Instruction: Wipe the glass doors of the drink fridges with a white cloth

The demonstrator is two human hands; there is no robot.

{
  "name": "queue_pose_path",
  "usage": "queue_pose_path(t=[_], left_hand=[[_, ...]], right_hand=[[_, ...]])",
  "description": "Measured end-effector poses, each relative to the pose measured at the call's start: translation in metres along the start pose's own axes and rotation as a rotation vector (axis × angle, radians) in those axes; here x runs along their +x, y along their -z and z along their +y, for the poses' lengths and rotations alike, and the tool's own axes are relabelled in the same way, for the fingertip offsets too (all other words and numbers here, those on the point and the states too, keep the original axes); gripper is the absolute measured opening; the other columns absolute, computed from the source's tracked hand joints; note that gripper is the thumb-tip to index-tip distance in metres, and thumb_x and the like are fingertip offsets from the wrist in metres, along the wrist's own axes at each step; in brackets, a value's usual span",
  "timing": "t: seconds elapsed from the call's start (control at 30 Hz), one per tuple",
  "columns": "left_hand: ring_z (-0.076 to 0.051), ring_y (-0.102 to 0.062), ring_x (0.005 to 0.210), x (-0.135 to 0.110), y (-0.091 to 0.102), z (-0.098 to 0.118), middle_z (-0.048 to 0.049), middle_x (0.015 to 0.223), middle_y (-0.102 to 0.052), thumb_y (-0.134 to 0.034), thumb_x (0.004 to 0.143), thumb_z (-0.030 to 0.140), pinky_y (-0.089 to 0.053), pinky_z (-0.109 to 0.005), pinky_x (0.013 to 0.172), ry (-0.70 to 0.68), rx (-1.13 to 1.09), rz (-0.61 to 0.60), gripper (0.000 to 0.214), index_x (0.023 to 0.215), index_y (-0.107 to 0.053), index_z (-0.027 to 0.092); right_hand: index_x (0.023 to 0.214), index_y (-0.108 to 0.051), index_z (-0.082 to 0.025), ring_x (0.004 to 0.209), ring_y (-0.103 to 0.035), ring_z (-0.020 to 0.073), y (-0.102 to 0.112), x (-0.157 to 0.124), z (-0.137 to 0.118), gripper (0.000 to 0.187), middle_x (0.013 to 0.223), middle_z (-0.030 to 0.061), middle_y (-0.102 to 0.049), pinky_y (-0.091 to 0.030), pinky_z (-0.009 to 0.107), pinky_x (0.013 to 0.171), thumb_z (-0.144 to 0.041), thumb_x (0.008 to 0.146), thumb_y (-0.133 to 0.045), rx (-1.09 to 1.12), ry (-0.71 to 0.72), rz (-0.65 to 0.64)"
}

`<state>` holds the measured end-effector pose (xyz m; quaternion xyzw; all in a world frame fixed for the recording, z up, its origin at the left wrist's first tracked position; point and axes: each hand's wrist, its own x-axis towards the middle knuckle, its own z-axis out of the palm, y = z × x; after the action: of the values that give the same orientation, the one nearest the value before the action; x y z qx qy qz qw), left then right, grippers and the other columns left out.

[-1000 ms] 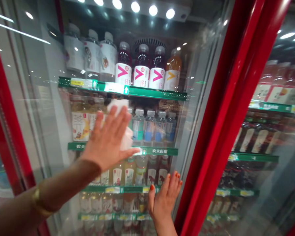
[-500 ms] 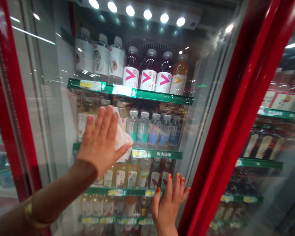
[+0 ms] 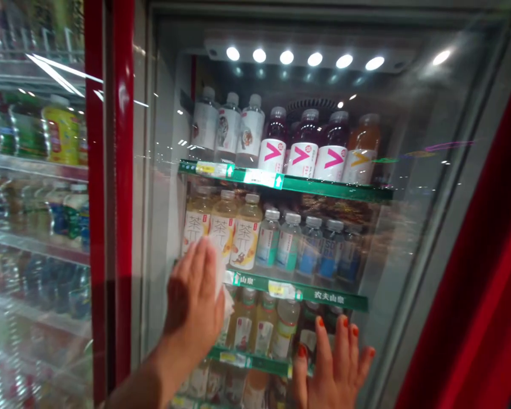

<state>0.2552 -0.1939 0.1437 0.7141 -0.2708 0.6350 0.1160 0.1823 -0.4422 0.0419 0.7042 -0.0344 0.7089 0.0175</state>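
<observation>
A white tissue or thin cloth (image 3: 227,307) lies under my left hand (image 3: 193,289), whose fingers are straight and close together. It is pressed flat to the glass door (image 3: 413,272) of a drinks fridge. The hand covers the lower part of the tea bottles (image 3: 246,236) on the second shelf. To the right and lower, my right hand (image 3: 332,369) has its orange-nailed fingers spread at the glass, holding nothing. Its palm is cut off by the bottom edge of the view, and I cannot tell how firmly it touches.
Behind the glass, bottles with V labels (image 3: 301,162) stand on a green-edged shelf (image 3: 336,187). Red door frames (image 3: 123,227) rise on the left and right (image 3: 485,272). Another fridge with shelves of bottles (image 3: 62,130) is at the far left.
The view has swung left, so the fridge sits further right. My left hand has moved down and a little left over the glass with the tissue. My right hand stays spread at the glass.
</observation>
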Motion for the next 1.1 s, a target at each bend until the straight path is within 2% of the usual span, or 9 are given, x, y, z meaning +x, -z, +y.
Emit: queue_pose_path(t=[0.17,0.33,0.43,0.57,0.67,0.77,0.93,1.0,1.1], left_hand=[[-0.025,0.004,0.175,-0.044,-0.003,0.002,-0.013,0.187,-0.002,-0.051,0.106,0.028,0.005,-0.045,0.143,0.033,0.129,-0.072,0.085,0.176,-0.008,0.004],[-0.039,-0.002,0.174,-0.029,0.003,-0.021,-0.0207,0.186,-0.004,-0.062,0.104,0.035,-0.007,-0.069,0.141,0.238,0.18,-0.021,0.095,0.178,-0.005,0.015],[-0.039,-0.01,0.174,-0.033,-0.008,0.002,-0.0243,0.185,-0.011,-0.058,0.106,0.034,-0.007,-0.068,0.14,0.162,0.081,-0.052,0.092,0.178,-0.006,0.011],[-0.031,-0.011,0.174,-0.083,-0.012,0.007,-0.0232,0.183,-0.014,-0.054,0.107,0.039,-0.005,-0.057,0.143,0.027,0.114,-0.089,0.089,0.176,-0.009,0.005],[-0.036,-0.018,0.172,-0.092,-0.002,-0.011,-0.0229,0.183,-0.018,-0.057,0.106,0.033,-0.013,-0.068,0.141,0.258,0.143,-0.176,0.094,0.178,0.0,0.015],[-0.039,-0.014,0.173,-0.062,-0.002,0.0,-0.0241,0.184,-0.01,-0.05,0.106,0.025,-0.018,-0.072,0.138,0.42,0.043,-0.131,0.091,0.178,0.005,0.017],[-0.036,0.003,0.174,-0.063,-0.018,0.045,-0.025,0.184,-0.003,-0.049,0.106,0.04,-0.007,-0.061,0.142,0.113,-0.007,-0.122,0.091,0.175,-0.004,0.0],[-0.032,0.003,0.174,-0.082,-0.011,0.032,-0.0238,0.184,-0.004,-0.05,0.108,0.043,-0.002,-0.057,0.142,0.088,0.062,-0.162,0.092,0.175,-0.004,0.002],[-0.037,0.005,0.173,-0.082,0.003,-0.005,-0.0258,0.184,0.003,-0.058,0.106,0.039,-0.004,-0.063,0.142,0.323,0.131,-0.175,0.101,0.175,0.01,0.008]], right_hand=[[0.173,-0.039,-0.029,0.165,-0.04,0.0378,-0.005,0.0,0.004,0.074,0.18,0.0053,-0.035,-0.022,0.066,0.139,-0.027,0.103,-0.062,-0.003,0.025,0.069],[0.172,-0.041,-0.032,0.162,-0.045,0.0416,-0.007,-0.004,0.004,0.073,0.179,0.0053,-0.038,-0.026,0.072,0.136,-0.03,0.102,-0.063,0.0,-0.006,0.082],[0.172,-0.04,-0.035,0.161,-0.045,0.0444,-0.004,-0.005,0.002,0.073,0.179,0.0051,-0.037,-0.026,0.078,0.132,-0.032,0.103,-0.063,0.017,-0.041,0.049],[0.173,-0.038,-0.035,0.163,-0.041,0.0447,0.001,-0.004,0.002,0.073,0.18,0.0057,-0.035,-0.025,0.079,0.133,-0.034,0.104,-0.063,0.039,-0.035,0.011],[0.172,-0.039,-0.034,0.164,-0.04,0.0445,0.003,-0.005,0.003,0.071,0.18,0.0066,-0.036,-0.024,0.079,0.132,-0.035,0.105,-0.062,0.055,-0.038,-0.003],[0.172,-0.04,-0.034,0.164,-0.038,0.0452,0.004,-0.006,0.003,0.07,0.18,0.0079,-0.036,-0.023,0.082,0.131,-0.037,0.105,-0.061,0.069,-0.046,-0.01],[0.172,-0.04,-0.034,0.165,-0.036,0.0449,0.005,-0.007,0.004,0.071,0.18,0.0091,-0.035,-0.022,0.083,0.131,-0.037,0.105,-0.062,0.088,-0.052,-0.031],[0.173,-0.039,-0.033,0.165,-0.036,0.0458,0.006,-0.007,0.004,0.072,0.181,0.0106,-0.034,-0.023,0.084,0.13,-0.037,0.105,-0.062,0.079,-0.042,-0.043],[0.174,-0.037,-0.03,0.165,-0.035,0.0467,0.006,-0.007,0.004,0.073,0.181,0.013,-0.033,-0.023,0.085,0.128,-0.034,0.104,-0.06,0.056,-0.028,-0.054]])
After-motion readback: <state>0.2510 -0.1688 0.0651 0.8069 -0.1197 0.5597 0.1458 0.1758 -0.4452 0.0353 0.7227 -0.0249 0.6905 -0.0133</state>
